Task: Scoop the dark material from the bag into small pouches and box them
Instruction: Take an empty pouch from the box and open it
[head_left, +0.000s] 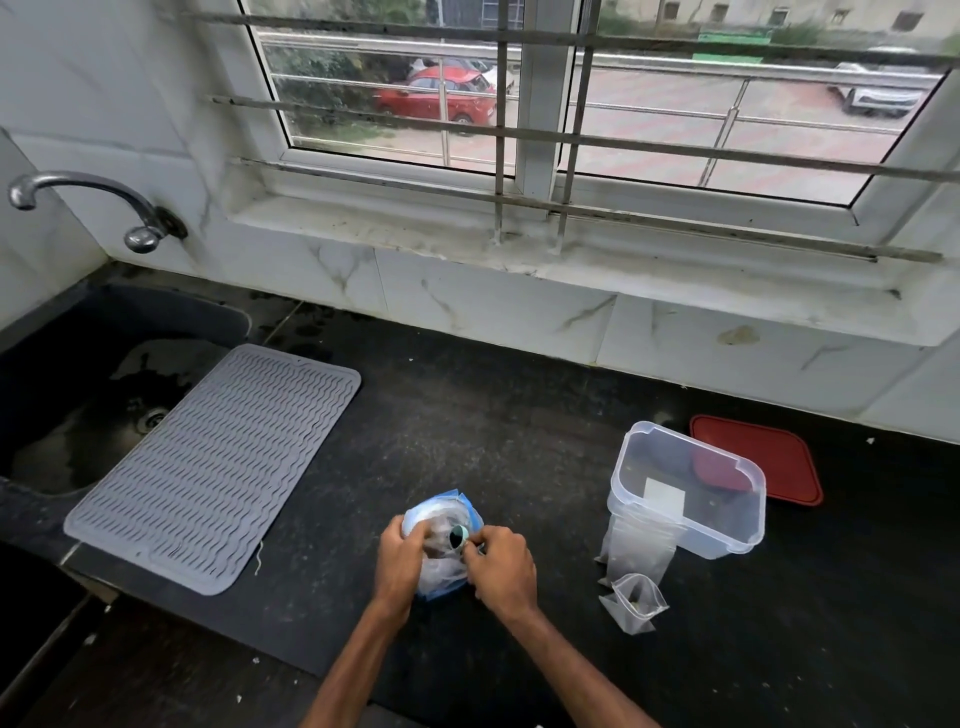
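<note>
Scooping under way at the front edge of the counter (493, 415).

The left hand (397, 558) gripped the bag's (441, 571) rim while the right hand (501, 564) pinched a small teal scoop (459, 536) at its mouth. Toward the right edge, 2 pouches (632, 603) stood beside the clear box (691, 488), one seemingly inside; boxing and the red lid (769, 457) remained.

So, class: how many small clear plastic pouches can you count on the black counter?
2: one small clear plastic pouch at the front, one leaning against the clear plastic box behind it. More may be hidden.
</note>
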